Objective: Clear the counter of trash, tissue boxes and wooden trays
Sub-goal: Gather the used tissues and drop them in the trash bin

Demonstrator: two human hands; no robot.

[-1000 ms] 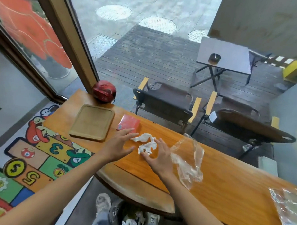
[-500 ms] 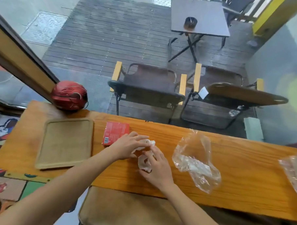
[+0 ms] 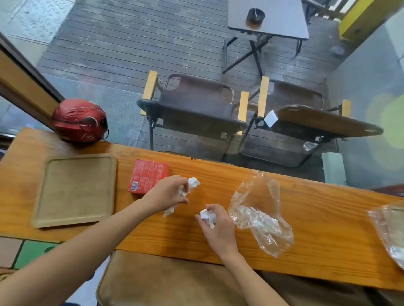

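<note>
On the long wooden counter (image 3: 309,227), my left hand (image 3: 166,194) is closed around a crumpled white tissue (image 3: 193,182), which sticks out above and below the fist. My right hand (image 3: 216,225) grips a second white tissue wad (image 3: 207,217) just to the right. A red tissue box (image 3: 147,179) lies right behind my left hand. Further left rests a square wooden tray (image 3: 76,189). A clear plastic bag (image 3: 258,215) lies crumpled beside my right hand.
A red helmet (image 3: 79,119) sits at the counter's back left corner. Another clear plastic bag (image 3: 394,233) lies at the right edge. A brown padded stool (image 3: 167,287) stands below the counter's near edge. Beyond the glass are chairs (image 3: 193,106) and a small table (image 3: 269,14).
The tissue pile was split between my two hands, which closed on the pieces and drew apart. The camera has tilted down and shifted, so the counter now runs straight across.
</note>
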